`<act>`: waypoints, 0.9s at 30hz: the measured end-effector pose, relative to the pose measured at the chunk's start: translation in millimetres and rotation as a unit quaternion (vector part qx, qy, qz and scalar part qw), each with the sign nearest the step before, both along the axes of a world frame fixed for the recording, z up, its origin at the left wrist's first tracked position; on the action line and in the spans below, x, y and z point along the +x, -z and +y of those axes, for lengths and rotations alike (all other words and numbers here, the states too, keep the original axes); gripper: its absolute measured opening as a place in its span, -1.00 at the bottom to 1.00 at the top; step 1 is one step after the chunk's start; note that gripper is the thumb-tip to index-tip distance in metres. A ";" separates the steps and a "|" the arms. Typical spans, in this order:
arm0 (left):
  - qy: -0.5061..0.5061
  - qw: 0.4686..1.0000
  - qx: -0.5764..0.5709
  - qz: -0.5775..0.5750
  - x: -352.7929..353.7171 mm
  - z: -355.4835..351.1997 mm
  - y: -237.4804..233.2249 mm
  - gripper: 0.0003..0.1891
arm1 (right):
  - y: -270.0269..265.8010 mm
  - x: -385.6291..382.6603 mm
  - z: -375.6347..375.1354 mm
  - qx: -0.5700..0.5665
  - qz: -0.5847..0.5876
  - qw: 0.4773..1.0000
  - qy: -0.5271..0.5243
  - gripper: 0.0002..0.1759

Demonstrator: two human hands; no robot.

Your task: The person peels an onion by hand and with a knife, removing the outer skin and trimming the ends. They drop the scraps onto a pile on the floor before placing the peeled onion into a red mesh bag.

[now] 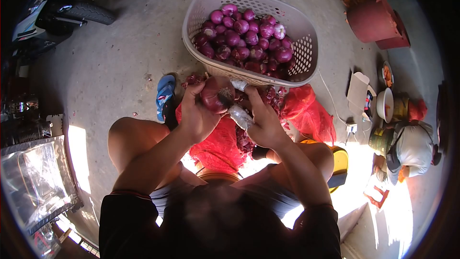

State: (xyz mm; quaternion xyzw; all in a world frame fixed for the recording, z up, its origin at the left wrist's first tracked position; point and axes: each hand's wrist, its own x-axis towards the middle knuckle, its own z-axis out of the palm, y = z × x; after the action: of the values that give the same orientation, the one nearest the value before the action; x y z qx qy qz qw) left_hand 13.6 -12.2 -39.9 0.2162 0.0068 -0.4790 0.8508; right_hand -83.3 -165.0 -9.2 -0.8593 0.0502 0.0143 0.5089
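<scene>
My left hand [199, 115] is wrapped round a large red onion [217, 95] with dark, dry skin at one side. Close to the onion's right side is my right hand [262, 117]; white wrapping [240, 116] covers its thumb and a fingertip. Its fingers are bent, and whether they pinch a blade or skin is too small to tell. Just beyond both hands stands a grey-pink perforated basket [307, 38], holding several shiny purple onions [241, 26]. Below the hands lie red mesh sacks [215, 147] and loose onion skins [243, 141].
A blue sandal [166, 91] lies left of my hands. Motorcycle parts [86, 12] stand at the upper left. On the right are a red bucket [373, 17], a white bowl [385, 104], a cable with a socket [351, 128] and another person [414, 148] bending.
</scene>
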 end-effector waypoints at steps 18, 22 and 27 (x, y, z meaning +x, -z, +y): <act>0.007 0.991 0.129 0.027 -1.8 3.6 -5.9 -0.51 | 7.8 5.2 0.6 0.002 -0.023 0.998 -0.055 -0.36; -0.008 0.991 0.136 -0.003 -2.1 4.4 -5.3 -0.53 | 9.1 8.3 4.0 -0.015 -0.084 0.995 -0.047 -0.37; -0.022 0.989 0.138 -0.042 -0.1 7.7 -2.3 -0.55 | 18.2 9.5 7.9 -0.049 -0.103 0.993 -0.027 -0.39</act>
State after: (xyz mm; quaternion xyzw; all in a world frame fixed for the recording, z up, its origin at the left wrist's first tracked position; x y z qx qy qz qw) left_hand 13.5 -4.4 -37.6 0.3515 0.0419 -0.4447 0.8228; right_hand -73.8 -157.1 -27.4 -0.8811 -0.0250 -0.0633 0.4680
